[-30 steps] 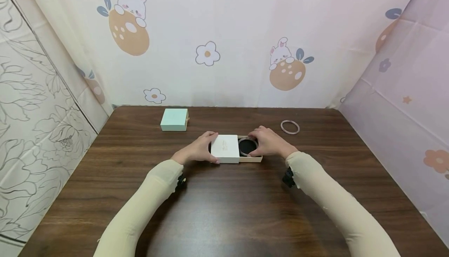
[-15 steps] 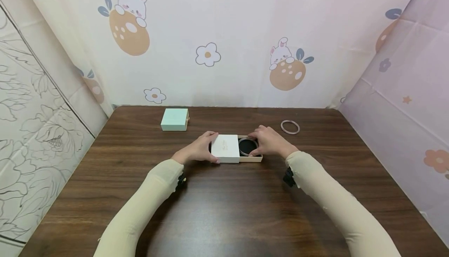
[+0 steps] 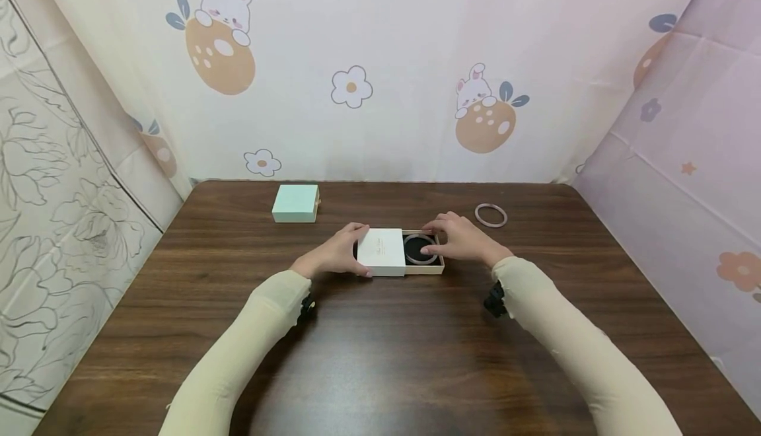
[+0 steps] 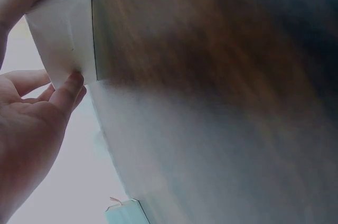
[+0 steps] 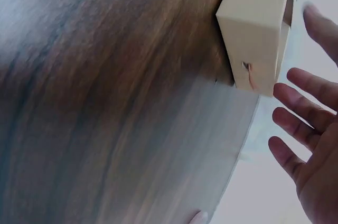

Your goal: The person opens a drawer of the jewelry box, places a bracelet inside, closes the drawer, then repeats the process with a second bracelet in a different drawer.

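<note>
A white box sleeve (image 3: 380, 251) with small gold print lies mid-table, its drawer (image 3: 438, 266) pulled partway out to the right. Inside the drawer, a greyish-pink bangle (image 3: 410, 257) lies on black lining. My left hand (image 3: 335, 251) grips the sleeve's left end between thumb and fingers; the left wrist view shows them on its walls. Over the drawer's right end is my right hand (image 3: 466, 238), its thumb above the bangle. In the right wrist view its fingers (image 5: 297, 121) are spread and extended beside the drawer front, which carries a small pull tab (image 5: 249, 73).
A mint-green box (image 3: 295, 203) with a small tab sits at the back left of the brown wooden table (image 3: 380, 357). Another pinkish bangle (image 3: 491, 215) lies flat at the back right. A patterned curtain (image 3: 404, 39) hangs behind the table's far edge.
My right hand has lifted its thumb from the drawer's near part and drawn slightly right, showing more of the bangle. The left hand and box stay put.
</note>
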The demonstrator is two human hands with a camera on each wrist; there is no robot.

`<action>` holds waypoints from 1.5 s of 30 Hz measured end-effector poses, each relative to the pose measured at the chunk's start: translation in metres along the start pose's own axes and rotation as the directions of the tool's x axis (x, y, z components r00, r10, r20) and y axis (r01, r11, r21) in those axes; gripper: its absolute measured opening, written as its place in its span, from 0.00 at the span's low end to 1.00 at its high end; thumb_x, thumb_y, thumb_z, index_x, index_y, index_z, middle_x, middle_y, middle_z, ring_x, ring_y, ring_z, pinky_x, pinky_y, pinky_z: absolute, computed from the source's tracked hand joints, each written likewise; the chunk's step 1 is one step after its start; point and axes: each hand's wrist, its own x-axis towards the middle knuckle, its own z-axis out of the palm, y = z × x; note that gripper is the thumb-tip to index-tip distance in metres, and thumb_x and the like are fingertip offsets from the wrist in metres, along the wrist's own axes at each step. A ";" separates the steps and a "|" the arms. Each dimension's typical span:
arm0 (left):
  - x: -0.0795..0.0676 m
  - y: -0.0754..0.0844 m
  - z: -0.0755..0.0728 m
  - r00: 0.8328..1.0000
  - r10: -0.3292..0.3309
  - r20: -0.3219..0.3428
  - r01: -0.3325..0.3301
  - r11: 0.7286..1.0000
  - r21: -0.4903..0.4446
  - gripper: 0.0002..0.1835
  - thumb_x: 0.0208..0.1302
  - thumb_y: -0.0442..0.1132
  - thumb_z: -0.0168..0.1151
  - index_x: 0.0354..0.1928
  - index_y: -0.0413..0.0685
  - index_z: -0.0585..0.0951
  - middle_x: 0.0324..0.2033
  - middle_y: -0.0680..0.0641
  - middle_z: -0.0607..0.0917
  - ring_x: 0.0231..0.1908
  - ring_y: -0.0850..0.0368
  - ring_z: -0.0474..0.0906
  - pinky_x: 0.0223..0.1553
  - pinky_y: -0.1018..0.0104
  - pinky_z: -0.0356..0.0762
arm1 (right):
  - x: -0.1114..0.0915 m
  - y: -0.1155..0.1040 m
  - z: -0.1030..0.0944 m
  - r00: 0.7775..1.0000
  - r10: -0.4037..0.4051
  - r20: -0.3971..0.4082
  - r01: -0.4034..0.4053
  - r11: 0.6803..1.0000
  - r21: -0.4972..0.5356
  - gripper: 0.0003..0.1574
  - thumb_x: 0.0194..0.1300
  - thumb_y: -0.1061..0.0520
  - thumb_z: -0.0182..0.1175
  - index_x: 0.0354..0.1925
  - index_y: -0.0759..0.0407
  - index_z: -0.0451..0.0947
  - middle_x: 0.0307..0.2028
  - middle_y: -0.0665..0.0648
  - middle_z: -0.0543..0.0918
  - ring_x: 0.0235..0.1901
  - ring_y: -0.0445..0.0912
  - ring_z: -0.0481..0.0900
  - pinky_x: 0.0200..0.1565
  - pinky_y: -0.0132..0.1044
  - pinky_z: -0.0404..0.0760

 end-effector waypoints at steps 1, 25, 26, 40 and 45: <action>0.000 0.000 0.000 1.000 0.000 -0.001 0.000 1.000 -0.001 0.57 0.45 0.48 0.78 0.72 0.35 0.55 0.67 0.39 0.60 0.64 0.48 0.61 0.62 0.56 0.61 | -0.001 0.002 0.000 1.000 0.003 -0.010 -0.003 1.000 0.016 0.31 0.62 0.43 0.64 0.55 0.62 0.78 0.43 0.58 0.79 0.44 0.53 0.73 0.45 0.51 0.69; -0.002 0.001 0.003 1.000 0.027 -0.011 -0.027 1.000 0.001 0.57 0.44 0.48 0.79 0.71 0.33 0.55 0.66 0.39 0.61 0.63 0.48 0.63 0.61 0.56 0.63 | -0.025 0.030 0.011 1.000 0.028 -0.004 -0.028 0.995 0.091 0.11 0.67 0.59 0.55 0.41 0.64 0.81 0.36 0.56 0.82 0.39 0.50 0.77 0.44 0.49 0.74; -0.003 0.001 0.003 1.000 0.026 -0.010 -0.026 1.000 0.001 0.57 0.44 0.48 0.79 0.71 0.33 0.55 0.67 0.39 0.61 0.63 0.48 0.63 0.61 0.56 0.63 | -0.024 0.030 0.012 1.000 0.024 -0.002 -0.023 0.996 0.091 0.11 0.67 0.59 0.55 0.40 0.63 0.82 0.36 0.55 0.82 0.38 0.50 0.78 0.43 0.49 0.74; -0.001 0.002 0.002 1.000 0.019 -0.007 -0.018 1.000 0.010 0.57 0.44 0.48 0.79 0.71 0.34 0.55 0.67 0.39 0.60 0.63 0.48 0.61 0.61 0.56 0.63 | -0.017 0.031 0.021 0.998 -0.043 0.039 0.039 0.994 0.103 0.10 0.65 0.64 0.53 0.27 0.57 0.76 0.23 0.48 0.74 0.27 0.44 0.70 0.34 0.43 0.70; -0.001 0.001 0.002 1.000 0.017 -0.010 -0.017 1.000 0.007 0.57 0.44 0.47 0.79 0.71 0.33 0.55 0.67 0.39 0.61 0.63 0.48 0.61 0.61 0.56 0.63 | -0.016 0.029 0.023 0.999 -0.031 0.034 0.027 0.993 0.113 0.13 0.66 0.65 0.53 0.23 0.55 0.72 0.20 0.48 0.70 0.25 0.44 0.66 0.33 0.42 0.67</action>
